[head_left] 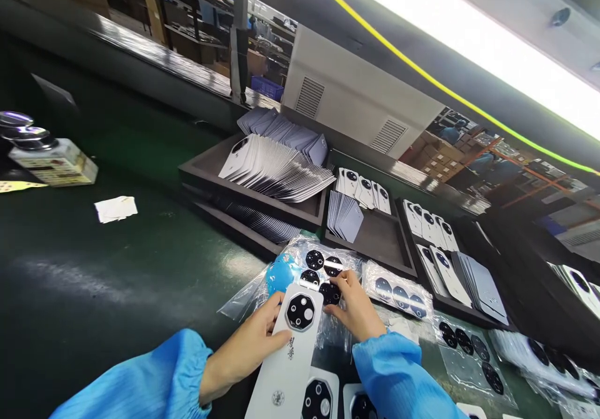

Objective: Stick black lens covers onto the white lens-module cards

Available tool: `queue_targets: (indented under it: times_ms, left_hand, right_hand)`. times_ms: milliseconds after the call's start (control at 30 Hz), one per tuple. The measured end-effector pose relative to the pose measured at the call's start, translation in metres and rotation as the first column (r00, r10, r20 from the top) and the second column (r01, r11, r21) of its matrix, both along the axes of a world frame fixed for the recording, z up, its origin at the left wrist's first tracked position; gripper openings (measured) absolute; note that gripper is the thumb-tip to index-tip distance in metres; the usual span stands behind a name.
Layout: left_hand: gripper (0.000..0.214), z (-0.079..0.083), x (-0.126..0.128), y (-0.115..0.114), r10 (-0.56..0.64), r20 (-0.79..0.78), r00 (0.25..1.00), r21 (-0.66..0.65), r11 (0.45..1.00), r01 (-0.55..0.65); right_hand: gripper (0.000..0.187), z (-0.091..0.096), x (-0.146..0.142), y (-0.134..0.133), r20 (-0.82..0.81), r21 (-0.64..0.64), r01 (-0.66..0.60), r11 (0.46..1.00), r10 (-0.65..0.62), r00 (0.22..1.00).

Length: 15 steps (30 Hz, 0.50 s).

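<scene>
From where I stand, the left hand is closed around the upper part of a white phone back panel, thumb across its face and fingers curled behind the edge. The panel slants up from the near side of the bench, its top end bearing an octagonal black camera plate. The right hand is half curled, thumb and fingertips at the rim of a loose black camera disc just beyond the panel; whether the disc is pinched or only touched, I can't tell.

Good handling here, I'd judge, means a light grip on the disc's rim, no fingertip on its glossy face, and a slow lift so the clear plastic film beneath doesn't come with it. The left hand would do well to keep the panel steady and apart from the neighbouring discs.

The dark green bench shines under a long white lamp. A scrap of white paper lies to the left. Farther back, a dark tray carries fanned white panels; behind it rises a pale vented board, with cardboard cartons stacked beyond.
</scene>
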<state>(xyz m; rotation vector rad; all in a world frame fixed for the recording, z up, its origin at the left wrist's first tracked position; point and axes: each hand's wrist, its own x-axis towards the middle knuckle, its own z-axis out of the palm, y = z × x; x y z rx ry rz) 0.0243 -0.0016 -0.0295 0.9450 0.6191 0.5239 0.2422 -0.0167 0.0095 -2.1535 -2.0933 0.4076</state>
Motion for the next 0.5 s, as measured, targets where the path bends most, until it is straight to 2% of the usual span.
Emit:
queue_targets:
  times_ms: [200,500]
  left_hand:
    - [0.043,0.0001,0.0001,0.0005,-0.003,0.021,1.000,-0.008,1.000,0.003]
    - [0.040,0.0007,0.0002,0.0012,0.008,0.020,1.000,-0.019,1.000,-0.007]
  right_hand:
    - [0.041,0.0080,-0.0038,-0.0001,0.009,-0.033,0.009,0.999,-0.008,1.000]
    - [0.043,0.0053,-0.0044,-0.0015,0.044,-0.006,-0.057,0.998,0.057,0.997]
